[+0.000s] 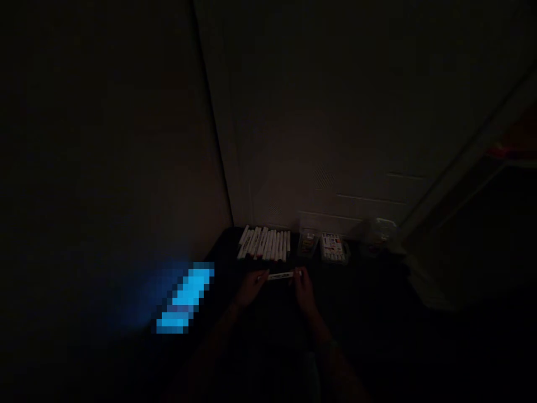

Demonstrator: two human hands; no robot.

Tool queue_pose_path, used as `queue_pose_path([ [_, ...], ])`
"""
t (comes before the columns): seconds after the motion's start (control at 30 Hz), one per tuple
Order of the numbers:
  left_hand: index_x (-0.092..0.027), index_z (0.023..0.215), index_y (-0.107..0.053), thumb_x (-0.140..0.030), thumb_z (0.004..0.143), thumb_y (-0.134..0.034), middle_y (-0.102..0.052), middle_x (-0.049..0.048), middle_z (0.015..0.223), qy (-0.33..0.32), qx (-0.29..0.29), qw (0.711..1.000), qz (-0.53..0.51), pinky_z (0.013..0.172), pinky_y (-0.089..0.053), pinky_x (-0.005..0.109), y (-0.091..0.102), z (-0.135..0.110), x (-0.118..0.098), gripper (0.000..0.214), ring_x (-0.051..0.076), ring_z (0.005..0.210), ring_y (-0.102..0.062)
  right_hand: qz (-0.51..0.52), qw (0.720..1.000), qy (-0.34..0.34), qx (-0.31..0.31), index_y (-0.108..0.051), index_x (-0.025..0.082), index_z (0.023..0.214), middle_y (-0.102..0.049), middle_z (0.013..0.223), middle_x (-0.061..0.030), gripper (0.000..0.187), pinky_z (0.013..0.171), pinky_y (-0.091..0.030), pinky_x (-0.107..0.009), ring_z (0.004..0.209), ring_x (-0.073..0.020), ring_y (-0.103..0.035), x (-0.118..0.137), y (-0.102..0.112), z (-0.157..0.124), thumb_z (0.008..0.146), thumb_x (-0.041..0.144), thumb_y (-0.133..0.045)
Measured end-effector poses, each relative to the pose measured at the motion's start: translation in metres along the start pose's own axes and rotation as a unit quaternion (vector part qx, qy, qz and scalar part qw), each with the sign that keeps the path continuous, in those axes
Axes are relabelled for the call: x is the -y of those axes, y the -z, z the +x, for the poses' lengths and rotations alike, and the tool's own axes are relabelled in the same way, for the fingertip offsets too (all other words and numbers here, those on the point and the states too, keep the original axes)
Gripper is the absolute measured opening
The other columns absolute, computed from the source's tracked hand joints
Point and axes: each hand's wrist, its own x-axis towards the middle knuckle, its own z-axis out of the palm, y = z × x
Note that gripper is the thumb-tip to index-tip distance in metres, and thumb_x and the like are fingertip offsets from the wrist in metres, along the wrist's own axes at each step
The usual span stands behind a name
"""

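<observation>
The room is very dark. Both hands hold one white marker (280, 275) level between them over a dark surface (361, 291). My left hand (250, 289) pinches the marker's left end. My right hand (304, 289) grips its right end. Just beyond the marker lies a row of several white markers (264, 243), side by side near the wall.
Right of the row lie a small packet (308, 244), a flat pack of coloured items (333, 248) and a dim clear container (380, 234). A glowing blue screen (187, 299) shines at the left. A wall corner (213, 140) rises behind.
</observation>
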Motion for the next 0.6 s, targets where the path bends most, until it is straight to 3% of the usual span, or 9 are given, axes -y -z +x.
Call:
queue_pose_path([
  [0.3,-0.016,0.071,-0.064,-0.053,0.076,-0.034,-0.064,0.001,0.071,-0.024,0.024,0.999,0.009,0.069,-0.041,0.024,0.0,0.005,0.0,0.048,0.015,0.07,-0.055,-0.011,1.0,0.0,-0.011,-0.048,0.02,0.073,-0.047,0.061,0.0025,0.03,0.055,-0.035,-0.02,0.057,-0.0103,-0.043,-0.003,0.001,0.004,0.081,0.047,-0.038],
  [0.6,-0.021,0.078,-0.062,-0.051,0.073,-0.041,-0.064,-0.0004,0.075,-0.023,-0.006,1.0,0.006,0.066,-0.04,0.021,-0.004,0.003,-0.013,0.037,0.014,0.071,-0.056,-0.032,0.998,-0.013,-0.05,-0.05,0.02,0.086,-0.047,0.061,0.0022,0.03,0.052,-0.035,-0.02,0.056,-0.0107,-0.043,-0.004,0.005,0.005,0.079,0.046,-0.039],
])
